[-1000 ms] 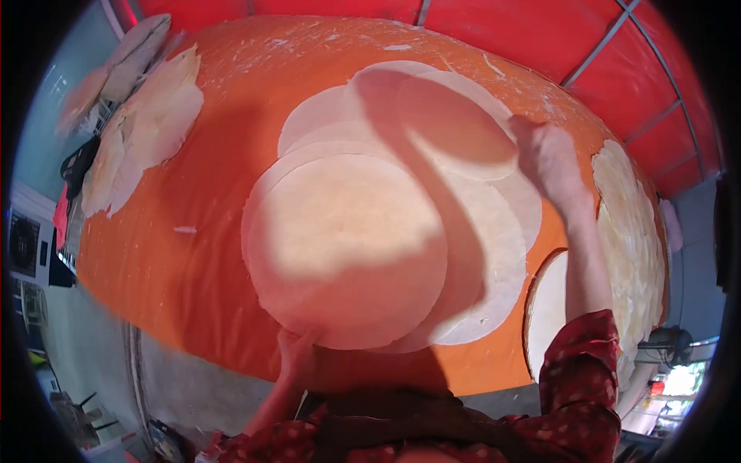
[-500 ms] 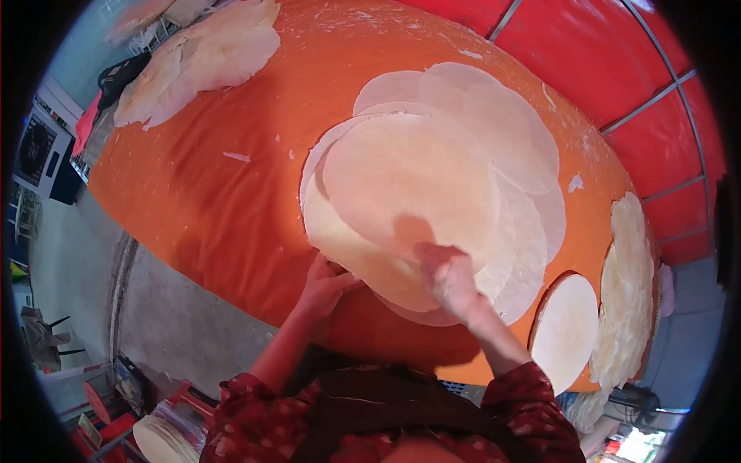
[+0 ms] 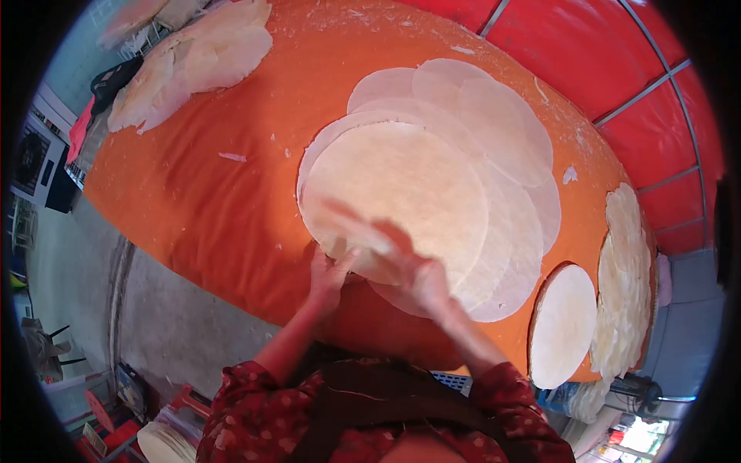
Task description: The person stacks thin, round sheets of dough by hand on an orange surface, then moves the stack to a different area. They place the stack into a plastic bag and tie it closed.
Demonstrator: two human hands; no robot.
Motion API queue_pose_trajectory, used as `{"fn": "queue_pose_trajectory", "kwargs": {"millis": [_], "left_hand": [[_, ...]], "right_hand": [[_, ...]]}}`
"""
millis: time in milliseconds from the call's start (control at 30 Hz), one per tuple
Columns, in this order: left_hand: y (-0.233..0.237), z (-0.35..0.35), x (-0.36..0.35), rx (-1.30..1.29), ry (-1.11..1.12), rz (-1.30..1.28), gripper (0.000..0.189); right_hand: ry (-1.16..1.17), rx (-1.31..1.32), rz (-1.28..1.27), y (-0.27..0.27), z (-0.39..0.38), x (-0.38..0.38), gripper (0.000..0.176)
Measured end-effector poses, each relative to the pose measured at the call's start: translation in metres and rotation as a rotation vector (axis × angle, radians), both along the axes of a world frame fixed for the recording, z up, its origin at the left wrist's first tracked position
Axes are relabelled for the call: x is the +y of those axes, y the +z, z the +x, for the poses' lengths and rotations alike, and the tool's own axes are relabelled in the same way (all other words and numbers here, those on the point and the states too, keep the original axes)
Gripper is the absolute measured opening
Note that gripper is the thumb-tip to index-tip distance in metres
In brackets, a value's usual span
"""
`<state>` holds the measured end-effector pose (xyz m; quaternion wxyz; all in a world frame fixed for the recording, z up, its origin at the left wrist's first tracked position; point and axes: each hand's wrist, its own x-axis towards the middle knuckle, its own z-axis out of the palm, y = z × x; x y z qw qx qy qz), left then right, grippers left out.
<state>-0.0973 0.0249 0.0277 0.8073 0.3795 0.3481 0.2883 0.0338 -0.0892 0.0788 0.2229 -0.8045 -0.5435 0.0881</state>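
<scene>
Several thin, round, pale sheets, like rice paper, lie overlapped on an orange cloth in front of me. A neat stack of these round sheets (image 3: 401, 185) sits on top of the wider fan of sheets (image 3: 505, 131). My left hand (image 3: 330, 279) pinches the stack's near left edge, thumb on top and fingers underneath. My right hand (image 3: 426, 282), blurred by motion, is closed over the stack's near edge. From it a pale, elongated blurred shape (image 3: 359, 230) reaches left across the top sheet; I cannot tell what it is.
The orange cloth (image 3: 224, 193) covers the large work surface. A separate round stack (image 3: 565, 328) lies at the right, beside a long pile of sheets (image 3: 621, 285). More sheets (image 3: 193, 58) lie at the far left. Red panels (image 3: 571, 62) border the far right side.
The top sheet, earlier offset toward the upper right, now lies lined up over the stack. My right hand has moved slightly left and down; my left thumb now shows on top of the edge.
</scene>
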Motion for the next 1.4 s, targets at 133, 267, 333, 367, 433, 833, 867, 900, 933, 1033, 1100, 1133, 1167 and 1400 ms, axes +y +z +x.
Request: {"fn": "queue_pose_trajectory", "kwargs": {"millis": [133, 267, 333, 367, 433, 833, 867, 900, 933, 1033, 1100, 1133, 1167, 1400], "left_hand": [[-0.003, -0.006, 0.002, -0.073, -0.031, -0.127, 0.028], [-0.006, -0.008, 0.003, -0.153, -0.068, -0.12, 0.033], [-0.004, -0.011, 0.005, -0.182, -0.061, -0.168, 0.035], [-0.002, -0.013, 0.005, -0.212, -0.067, -0.182, 0.036], [0.001, -0.013, 0.009, -0.271, -0.077, -0.206, 0.037], [0.038, 0.01, 0.019, -0.157, -0.093, 0.022, 0.045], [0.042, 0.013, 0.022, -0.183, -0.087, -0.019, 0.041], [0.042, 0.017, 0.025, -0.181, -0.107, 0.0, 0.039], [0.041, 0.02, 0.029, -0.177, -0.124, 0.019, 0.036], [0.043, 0.041, 0.04, -0.142, -0.146, 0.08, 0.031], [0.047, 0.064, 0.047, -0.151, -0.186, 0.114, 0.03], [0.053, 0.084, 0.049, -0.178, -0.222, 0.128, 0.029], [0.054, 0.112, 0.052, -0.207, -0.269, 0.143, 0.028], [0.014, 0.267, 0.056, -0.372, -0.491, -0.283, 0.036]], "right_hand": [[0.044, -0.32, 0.192, 0.118, 0.038, 0.02, 0.027], [0.148, -0.695, 0.302, 0.123, 0.005, 0.037, 0.039], [0.218, -0.634, 0.098, 0.072, -0.006, 0.038, 0.044], [0.252, -0.571, -0.038, 0.038, -0.008, 0.037, 0.045], [0.21, -0.336, 0.117, -0.012, -0.021, 0.033, 0.045], [-0.251, 0.794, 0.131, -0.027, 0.097, 0.049, 0.017], [-0.291, 0.788, 0.201, -0.008, 0.14, 0.051, 0.017], [-0.296, 0.661, 0.257, 0.023, 0.184, 0.051, 0.017], [-0.309, 0.521, 0.301, 0.061, 0.228, 0.048, 0.017], [-0.303, -0.062, 0.432, 0.193, 0.322, 0.031, 0.017], [-0.274, -0.524, 0.494, 0.253, 0.34, 0.028, 0.018], [-0.338, -0.728, 0.499, 0.282, 0.316, 0.033, 0.018], [-0.412, -0.936, 0.493, 0.291, 0.314, 0.034, 0.019], [-0.184, -0.965, 0.374, 0.111, 0.369, 0.054, 0.031]]}}
